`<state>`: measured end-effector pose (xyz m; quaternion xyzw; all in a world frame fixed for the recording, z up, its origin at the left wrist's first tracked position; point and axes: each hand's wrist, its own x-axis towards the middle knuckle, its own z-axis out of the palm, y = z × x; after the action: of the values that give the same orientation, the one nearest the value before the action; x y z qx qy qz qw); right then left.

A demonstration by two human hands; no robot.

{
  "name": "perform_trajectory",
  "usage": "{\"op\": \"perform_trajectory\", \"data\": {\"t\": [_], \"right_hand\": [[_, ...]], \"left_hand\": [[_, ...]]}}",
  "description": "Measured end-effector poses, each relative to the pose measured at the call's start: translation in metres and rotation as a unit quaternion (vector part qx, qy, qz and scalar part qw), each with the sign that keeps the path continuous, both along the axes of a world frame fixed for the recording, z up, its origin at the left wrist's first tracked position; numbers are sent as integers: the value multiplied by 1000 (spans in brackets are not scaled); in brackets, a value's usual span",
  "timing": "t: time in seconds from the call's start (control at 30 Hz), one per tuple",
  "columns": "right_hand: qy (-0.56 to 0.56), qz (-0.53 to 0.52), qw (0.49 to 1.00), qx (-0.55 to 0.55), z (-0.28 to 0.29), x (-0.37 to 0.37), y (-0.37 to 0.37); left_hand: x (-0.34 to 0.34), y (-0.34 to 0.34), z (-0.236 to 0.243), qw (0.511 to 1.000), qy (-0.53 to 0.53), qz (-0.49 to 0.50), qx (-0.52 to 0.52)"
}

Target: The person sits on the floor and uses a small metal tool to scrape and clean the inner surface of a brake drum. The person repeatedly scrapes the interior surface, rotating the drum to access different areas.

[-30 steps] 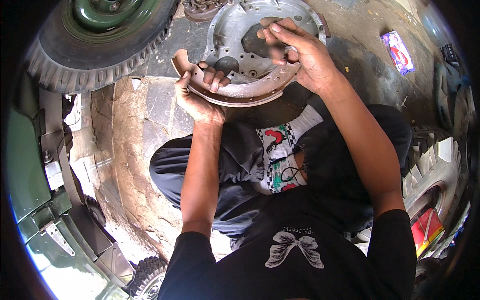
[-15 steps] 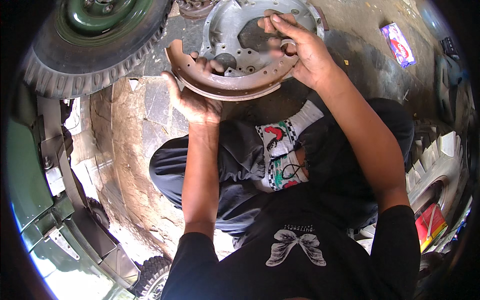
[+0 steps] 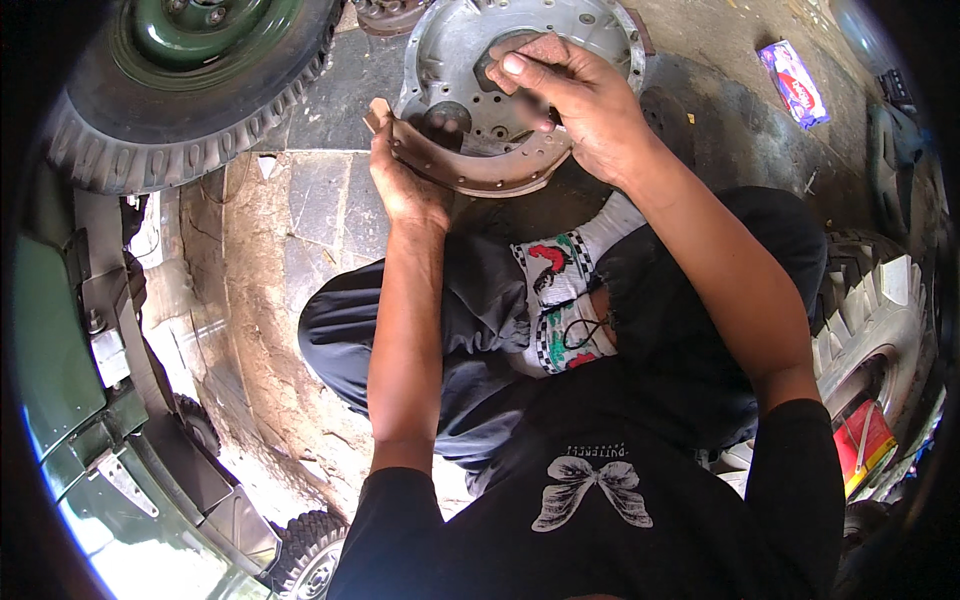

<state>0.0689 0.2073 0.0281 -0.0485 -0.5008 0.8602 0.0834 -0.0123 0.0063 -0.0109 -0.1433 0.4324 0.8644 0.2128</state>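
Observation:
My left hand (image 3: pixel 410 190) grips a curved, rusty-brown brake shoe (image 3: pixel 490 172) near its left end, the thumb up along that end. Small holes run along the shoe's lining. Between the thumb and fingers of my right hand (image 3: pixel 595 115) is a small brown piece of sandpaper (image 3: pixel 545 48), raised above the shoe's right end. Part of that hand's lower fingers is blurred. Beyond both hands lies a round grey metal housing (image 3: pixel 425 65) with a large opening and bolt holes, partly hidden by the shoe and my right hand.
A large tyre on a green wheel (image 3: pixel 190 125) lies at the far left. A green vehicle body (image 3: pixel 60 330) stands along the left. A purple packet (image 3: pixel 793 85) is on the floor at the far right, and another tyre (image 3: pixel 865 315) sits by my right knee.
The brake shoe has shifted right and tilted, its left end now at my left thumb. My right hand has drawn slightly left, off the shoe's right end, showing more of the sandpaper.

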Motion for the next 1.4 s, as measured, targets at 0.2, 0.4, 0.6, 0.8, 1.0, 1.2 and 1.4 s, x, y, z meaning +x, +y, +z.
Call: {"op": "perform_trajectory", "data": {"t": [0.2,0.4,0.6,0.8,1.0,1.2,1.4], "right_hand": [[-26,-19,998,62,3,2,15],[-157,-84,984,-1,-3,-2,25],[-213,-103,969,-72,-47,-13,30],[-247,-180,948,-85,-75,-12,7],[-230,-187,954,-39,-77,-12,-7],[-246,-178,930,206,-77,-6,-19],[-211,-171,926,264,-89,-10,-20]], "left_hand": [[-2,3,3,981,102,0,-164],[-3,6,-5,964,103,11,-246],[-15,-2,-29,965,90,-5,-248],[-25,2,-44,882,141,29,-449],[-27,-2,-52,922,124,104,-352],[-29,-4,-47,873,128,75,-464],[-38,-12,-59,860,141,88,-482]]}}
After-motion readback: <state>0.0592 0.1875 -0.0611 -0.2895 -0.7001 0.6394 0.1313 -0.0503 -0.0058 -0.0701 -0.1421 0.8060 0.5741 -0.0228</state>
